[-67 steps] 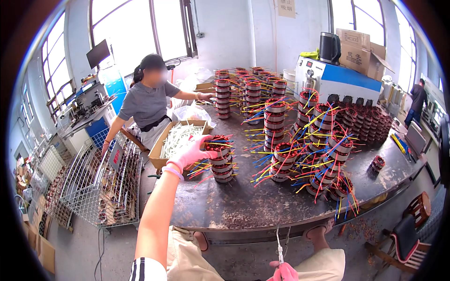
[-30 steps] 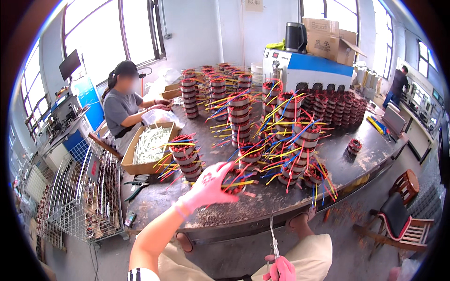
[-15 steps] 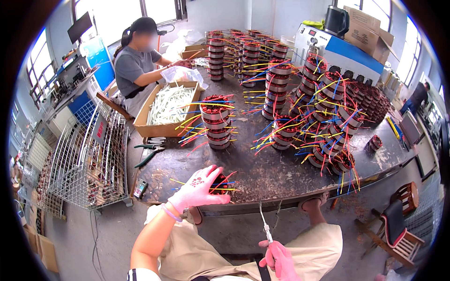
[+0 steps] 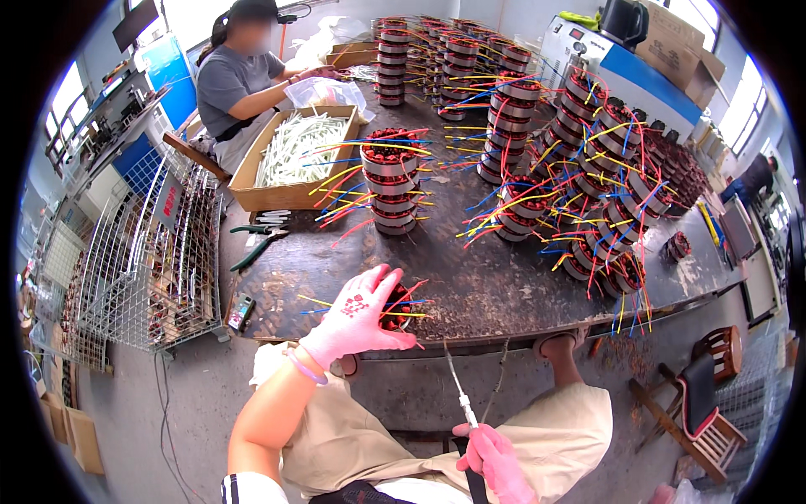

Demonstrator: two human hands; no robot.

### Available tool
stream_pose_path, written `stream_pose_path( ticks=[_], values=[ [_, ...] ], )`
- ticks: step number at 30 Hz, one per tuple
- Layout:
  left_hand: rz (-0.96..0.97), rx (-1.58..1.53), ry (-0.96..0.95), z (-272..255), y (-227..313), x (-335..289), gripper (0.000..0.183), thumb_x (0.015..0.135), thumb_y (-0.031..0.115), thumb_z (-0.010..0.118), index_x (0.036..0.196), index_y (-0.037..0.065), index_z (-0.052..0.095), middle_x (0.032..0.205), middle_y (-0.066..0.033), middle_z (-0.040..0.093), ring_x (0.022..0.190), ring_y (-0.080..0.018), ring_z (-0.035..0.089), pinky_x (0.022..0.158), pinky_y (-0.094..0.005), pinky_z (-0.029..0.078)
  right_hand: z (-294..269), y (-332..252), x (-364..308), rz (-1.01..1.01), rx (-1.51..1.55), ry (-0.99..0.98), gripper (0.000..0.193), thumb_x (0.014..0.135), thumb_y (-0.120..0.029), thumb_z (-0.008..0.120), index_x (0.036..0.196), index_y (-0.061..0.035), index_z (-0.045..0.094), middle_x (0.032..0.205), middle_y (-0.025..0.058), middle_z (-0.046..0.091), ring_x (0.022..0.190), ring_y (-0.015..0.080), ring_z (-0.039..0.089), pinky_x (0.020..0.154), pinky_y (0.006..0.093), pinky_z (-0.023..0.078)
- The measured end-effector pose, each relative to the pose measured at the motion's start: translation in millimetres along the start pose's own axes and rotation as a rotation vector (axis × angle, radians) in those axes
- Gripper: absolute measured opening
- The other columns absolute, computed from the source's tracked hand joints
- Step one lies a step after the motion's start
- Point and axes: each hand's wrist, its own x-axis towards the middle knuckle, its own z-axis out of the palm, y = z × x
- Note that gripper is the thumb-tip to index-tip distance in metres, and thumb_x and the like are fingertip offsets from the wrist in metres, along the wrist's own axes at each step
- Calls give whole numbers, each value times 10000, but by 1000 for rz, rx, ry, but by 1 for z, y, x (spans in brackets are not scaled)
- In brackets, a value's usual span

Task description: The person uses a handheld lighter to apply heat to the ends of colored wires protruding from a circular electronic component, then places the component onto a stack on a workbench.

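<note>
This is a workshop or small factory floor. A dark, scuffed desk (image 4: 478,290) carries, from twelve to two o'clock, rows of stacked wire-wound metal cores (image 4: 391,181) trailing coloured leads. Pliers (image 4: 273,236) and wire-mesh cages (image 4: 143,319) sit toward nine o'clock, a blue-and-white machine (image 4: 613,80) between one and two. A co-worker (image 4: 239,88) is seated between ten and eleven; scraps (image 4: 617,357) litter the concrete-grey floor (image 4: 210,403) near four.

Scuffed dark table (image 4: 470,294) — stacked red-wound metal rings (image 4: 392,186), open cardboard carton (image 4: 285,199), loose white tubes (image 4: 273,217), green-handled pliers (image 4: 262,246)
</note>
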Motion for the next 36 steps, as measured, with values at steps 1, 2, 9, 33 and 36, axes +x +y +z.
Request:
stream_pose_path(
  ticks=[1,2,9,33,36],
  values=[
    [-2,20,-12,-7,2,-3,1077,601,466,863,1445,-14,398,1430,-282,416,1299,-454,430,1109,-479,348,-1,2,1,-3,-9,-7,412,1046,-283,484,1261,63,544,620,-39,420,562,55,402,705,296,517],
    [-4,39,-23,-11,1,-5,1063,599,439,867,1445,-7,402,1422,-283,423,1293,-454,435,1107,-477,352,-1,2,2,-7,-18,-13,408,1046,-282,485,1259,60,549,619,-39,421,562,54,405,701,293,517],
    [-15,-37,-16,-11,-11,-2,979,597,338,884,1412,27,441,1313,-189,527,1186,-377,541,1014,-423,448,5,8,10,-10,-66,-54,379,1045,-282,481,1210,40,592,593,-32,422,546,56,416,664,277,522],
    [7,-102,-82,-19,-12,0,970,590,251,901,1417,36,442,1342,-201,520,1206,-397,525,1029,-429,436,7,11,18,5,6,-79,362,1057,-275,465,1230,18,589,592,-33,416,546,65,415,659,280,510],
    [23,-123,-66,-19,-14,1,969,582,260,905,1406,33,447,1328,-191,525,1204,-395,527,1016,-435,444,12,7,18,-18,-66,-66,419,1054,-301,432,1215,57,578,580,-35,411,533,71,409,645,275,503]
  ],
)
